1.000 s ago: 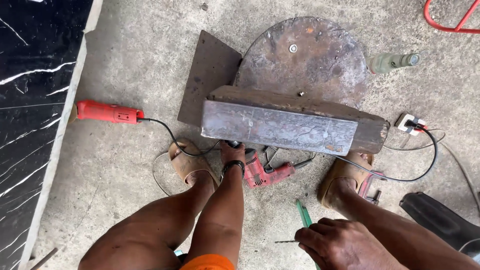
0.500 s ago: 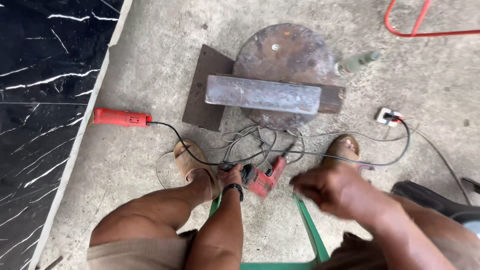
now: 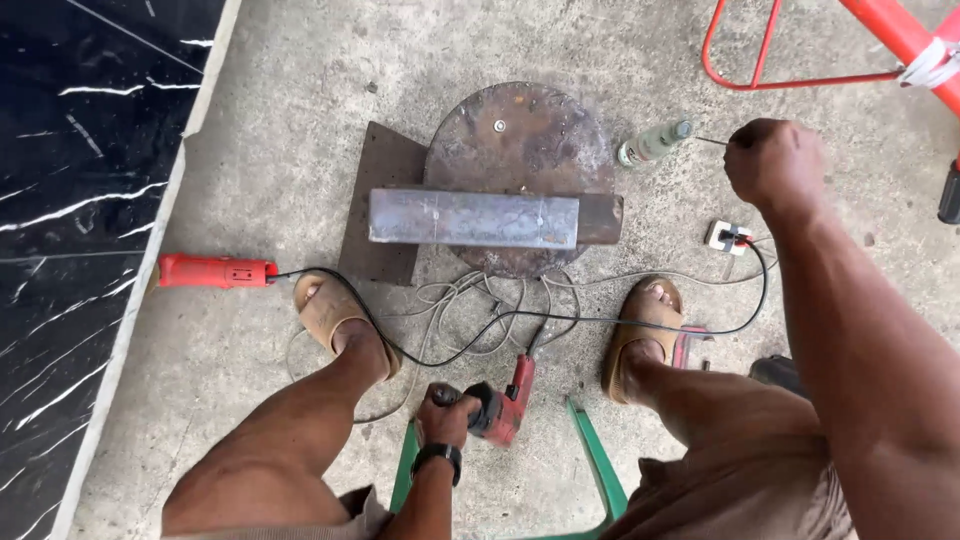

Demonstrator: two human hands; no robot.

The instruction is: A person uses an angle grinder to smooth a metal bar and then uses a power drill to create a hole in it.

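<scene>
- the red angle grinder [image 3: 503, 402] sits low between the person's knees, near the front edge of a green chair [image 3: 598, 462], its black cord [image 3: 560, 322] running right to a white plug block [image 3: 724, 237] on the concrete floor [image 3: 300, 80].
- the left hand [image 3: 445, 415] is wrapped around the grinder's body, fingers closed on it.
- the right hand [image 3: 775, 160] is raised at far right, pinched shut on a thin rod [image 3: 712, 141] whose tip points toward a small glass bottle [image 3: 655, 143].
- just beyond the feet, a rectangular steel bar [image 3: 475, 217] lies across a round rusty plate [image 3: 520, 140] and a dark flat sheet [image 3: 380, 200].
- a second red-handled tool [image 3: 215, 270] lies at left beside a black marble slab [image 3: 70, 200].
- judged from this, the step is readying tools; the next move would call for bringing both hands to the bar with a steady hold.
</scene>
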